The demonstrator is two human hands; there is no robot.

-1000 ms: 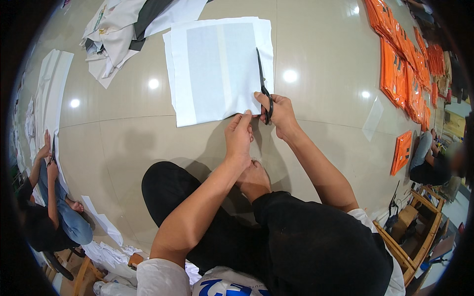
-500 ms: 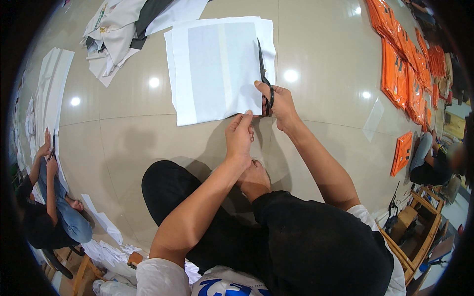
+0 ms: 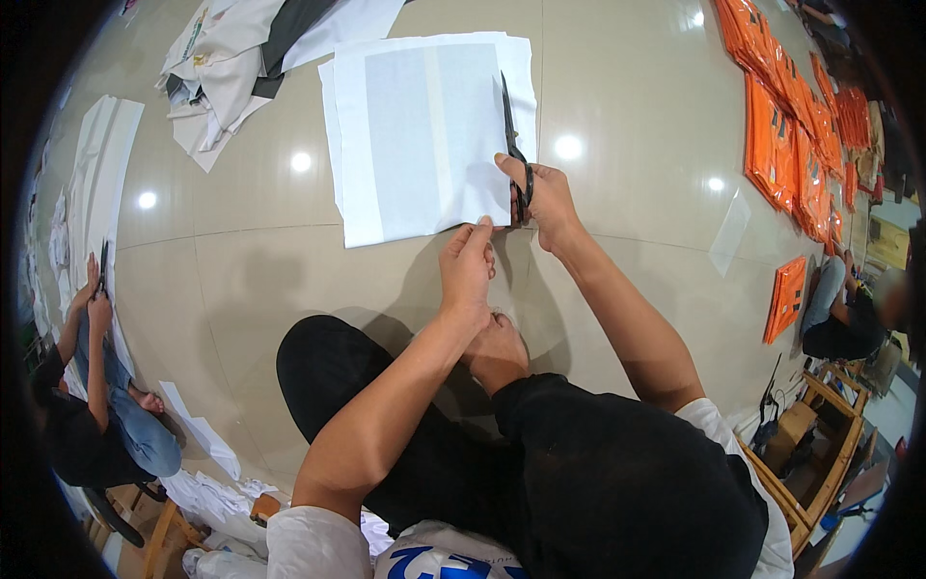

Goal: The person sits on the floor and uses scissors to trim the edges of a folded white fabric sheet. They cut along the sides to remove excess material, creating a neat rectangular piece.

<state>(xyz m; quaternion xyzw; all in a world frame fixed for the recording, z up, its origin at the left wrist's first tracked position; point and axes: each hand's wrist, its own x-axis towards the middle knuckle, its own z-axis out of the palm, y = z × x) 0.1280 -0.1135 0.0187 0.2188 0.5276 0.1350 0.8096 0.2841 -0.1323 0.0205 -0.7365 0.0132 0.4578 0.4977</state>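
Note:
White fabric (image 3: 405, 154) lies in layers on the tiled floor in front of me, with a greyish panel and a pale stripe showing on it. My left hand (image 3: 468, 262) pinches the near edge of the cloth close to its right corner. In my right hand (image 3: 543, 200) are black scissors (image 3: 509, 125), my thumb and fingers through the handles. Their blades point away from me along the right side of the fabric, one lying over the top layer. How far the lower blade reaches under the cloth is hidden.
A heap of white and dark cloth (image 3: 227, 72) lies at the far left. Orange packets in clear plastic (image 3: 772, 135) are stacked at the right. On the left a co-worker (image 3: 96, 386) handles scissors at a long white cloth (image 3: 101, 174). A wooden frame (image 3: 810, 454) stands at the lower right.
The scissors and my right hand have shifted very slightly, and the fabric has moved a touch leftward. My left hand keeps its pinch. The co-worker's scissors have moved a little away from the body.

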